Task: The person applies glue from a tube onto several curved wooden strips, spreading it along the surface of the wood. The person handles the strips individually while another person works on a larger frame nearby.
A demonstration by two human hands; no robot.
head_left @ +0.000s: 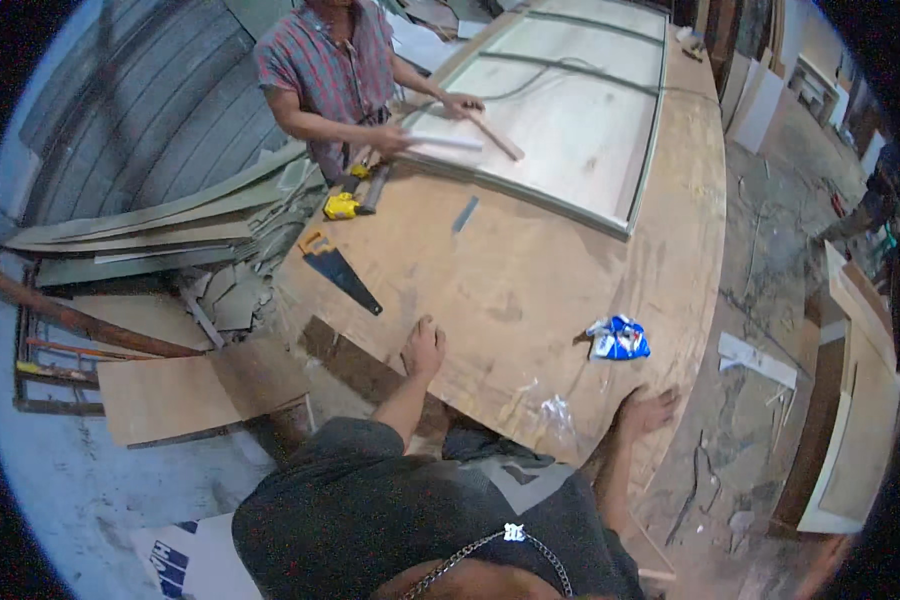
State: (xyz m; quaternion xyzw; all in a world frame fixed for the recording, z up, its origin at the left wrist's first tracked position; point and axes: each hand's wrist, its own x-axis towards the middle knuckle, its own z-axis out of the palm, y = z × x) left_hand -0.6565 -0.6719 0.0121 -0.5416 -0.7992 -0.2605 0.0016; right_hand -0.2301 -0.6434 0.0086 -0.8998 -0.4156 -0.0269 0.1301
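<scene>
My L hand (425,347) on table (510,290) near edge, fingers curled under, can't tell if gripping; R hand (653,411) at right edge, fingers loosely spread, holding nothing. Saw (344,277) nr left edge, tip slanting twd me. Blue pkt (622,340) nr R hand, contents unclear. Scrap boards (160,238) piled left.

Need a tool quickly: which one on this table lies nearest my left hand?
The orange-handled handsaw: its blade tip comes closest to your left hand, while the yellow power tool lies farther off, nearer the co-worker.
</scene>
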